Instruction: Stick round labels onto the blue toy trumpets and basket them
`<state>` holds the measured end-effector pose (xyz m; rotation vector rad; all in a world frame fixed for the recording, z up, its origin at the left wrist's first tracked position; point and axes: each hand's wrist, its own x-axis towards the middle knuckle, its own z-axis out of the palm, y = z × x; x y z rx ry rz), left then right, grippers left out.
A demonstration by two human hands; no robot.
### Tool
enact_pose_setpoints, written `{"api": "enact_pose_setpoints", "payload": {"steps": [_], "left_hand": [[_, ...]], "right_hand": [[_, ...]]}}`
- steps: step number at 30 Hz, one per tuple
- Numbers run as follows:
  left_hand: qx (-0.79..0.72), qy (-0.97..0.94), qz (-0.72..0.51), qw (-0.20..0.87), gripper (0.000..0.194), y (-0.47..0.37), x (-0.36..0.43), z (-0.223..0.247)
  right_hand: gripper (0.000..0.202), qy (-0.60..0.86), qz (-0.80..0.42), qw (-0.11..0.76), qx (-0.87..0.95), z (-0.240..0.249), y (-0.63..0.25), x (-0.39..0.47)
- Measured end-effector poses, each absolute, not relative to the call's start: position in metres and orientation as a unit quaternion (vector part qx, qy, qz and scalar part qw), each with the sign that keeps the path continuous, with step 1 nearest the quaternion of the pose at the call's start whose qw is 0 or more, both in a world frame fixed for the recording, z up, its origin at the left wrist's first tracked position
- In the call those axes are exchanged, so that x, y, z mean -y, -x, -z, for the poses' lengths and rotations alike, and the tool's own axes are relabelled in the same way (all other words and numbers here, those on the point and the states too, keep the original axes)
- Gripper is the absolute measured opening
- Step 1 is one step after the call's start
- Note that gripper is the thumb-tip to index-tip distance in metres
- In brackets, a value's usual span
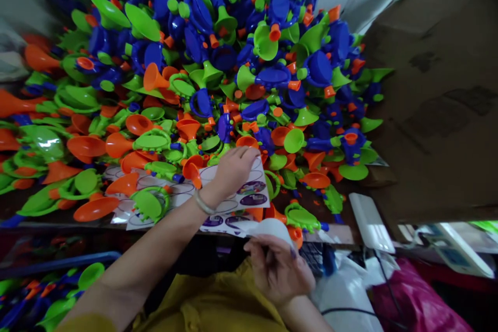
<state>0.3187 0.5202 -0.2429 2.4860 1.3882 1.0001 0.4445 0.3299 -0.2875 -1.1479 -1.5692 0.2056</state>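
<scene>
My left hand (pixel 233 171) reaches over the sticker sheet (pixel 229 202), fingers bent and closed at the near edge of the toy pile. What its fingertips hold, if anything, is hidden. A blue toy trumpet (pixel 224 127) with a green bell lies just beyond the knuckles. Low in front of my body, my right hand (pixel 278 270) is turned palm up with curled fingers. A white, curled piece of paper (pixel 272 229) shows at its fingertips, seemingly gripped there. Oval printed stickers (pixel 252 199) remain on the sheet's right side, beside bare oval outlines.
Blue-and-green toy trumpets (pixel 272 75) heap up at the back; green-and-orange ones (pixel 153 140) spread across the front and left. Brown cardboard (pixel 439 93) stands at right, with a white power strip-like block (pixel 371 223) nearby. More toys (pixel 50 295) sit low left. A pink bag (pixel 420 295) lies low right.
</scene>
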Motion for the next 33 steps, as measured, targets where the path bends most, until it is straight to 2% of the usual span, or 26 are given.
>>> {"api": "enact_pose_setpoints", "payload": {"steps": [2,5,7,9,13,16,20,22,27,33], "left_hand": [[-0.457,-0.824,-0.331,0.052,0.024,-0.337,-0.534,0.241],[-0.462,-0.825,-0.321,0.049,0.02,-0.347,-0.545,0.23],[-0.491,-0.811,-0.314,0.052,0.017,-0.34,-0.547,0.22],[-0.55,-0.775,-0.306,0.057,0.023,-0.327,-0.553,0.209],[-0.671,-0.688,-0.256,0.107,0.053,-0.298,-0.576,0.196],[-0.698,-0.662,-0.226,0.153,0.07,-0.293,-0.594,0.194],[-0.697,-0.651,-0.245,0.176,0.081,-0.299,-0.599,0.197],[-0.69,-0.647,-0.266,0.185,0.08,-0.302,-0.597,0.198],[-0.674,-0.625,-0.343,0.193,0.062,-0.293,-0.597,0.186],[-0.618,-0.616,-0.43,0.232,0.059,-0.237,-0.576,0.156]], "right_hand": [[0.036,0.459,-0.07,0.58,0.67,0.289,-0.437,-0.342],[0.082,0.395,-0.036,0.634,0.664,0.295,-0.433,-0.361],[0.096,0.361,-0.034,0.666,0.651,0.301,-0.432,-0.371],[0.097,0.354,-0.053,0.677,0.643,0.306,-0.431,-0.377],[0.099,0.353,-0.081,0.676,0.642,0.308,-0.424,-0.379],[0.1,0.346,-0.083,0.681,0.64,0.303,-0.418,-0.378],[0.097,0.347,-0.081,0.68,0.64,0.295,-0.412,-0.38],[0.095,0.343,-0.079,0.686,0.636,0.29,-0.41,-0.382],[0.092,0.326,-0.055,0.693,0.64,0.281,-0.406,-0.387],[0.092,0.339,-0.038,0.711,0.615,0.258,-0.421,-0.391]]}}
